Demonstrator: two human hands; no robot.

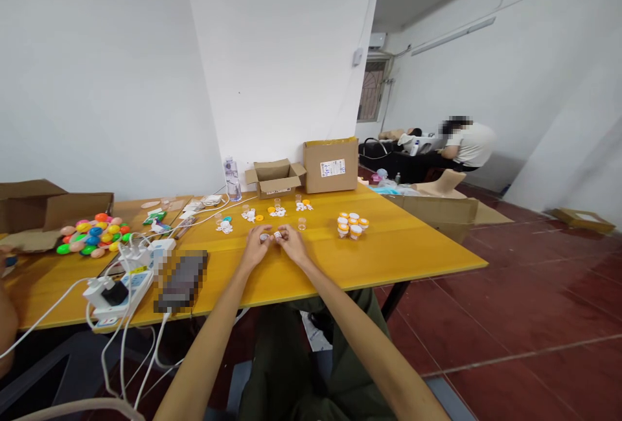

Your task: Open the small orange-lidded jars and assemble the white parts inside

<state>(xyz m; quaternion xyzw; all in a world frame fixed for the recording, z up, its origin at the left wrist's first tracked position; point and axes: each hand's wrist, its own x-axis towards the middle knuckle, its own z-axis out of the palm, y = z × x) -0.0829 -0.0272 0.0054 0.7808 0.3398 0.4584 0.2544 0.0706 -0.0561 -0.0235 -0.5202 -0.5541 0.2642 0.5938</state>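
Both hands are over the middle of the desk (403, 243), nearer its front edge than its back edge, close together with a narrow gap between. The left hand (255, 247) has its fingers closed round a small clear round thing (264, 238), too small to make out fully; the right hand (293, 245) pinches a small white piece (277, 234) with dark marks. Towards the back edge lie piles of white pieces (224, 227), with orange rings (259, 218) and clear cups (277, 203) among them. Towards the right corner stands a cluster of lidded cups (354, 221). Along the back edge are a bottle (232, 180), a small open box (275, 181) and a larger closed box (331, 166). Near the front left corner lies a phone (183, 278)
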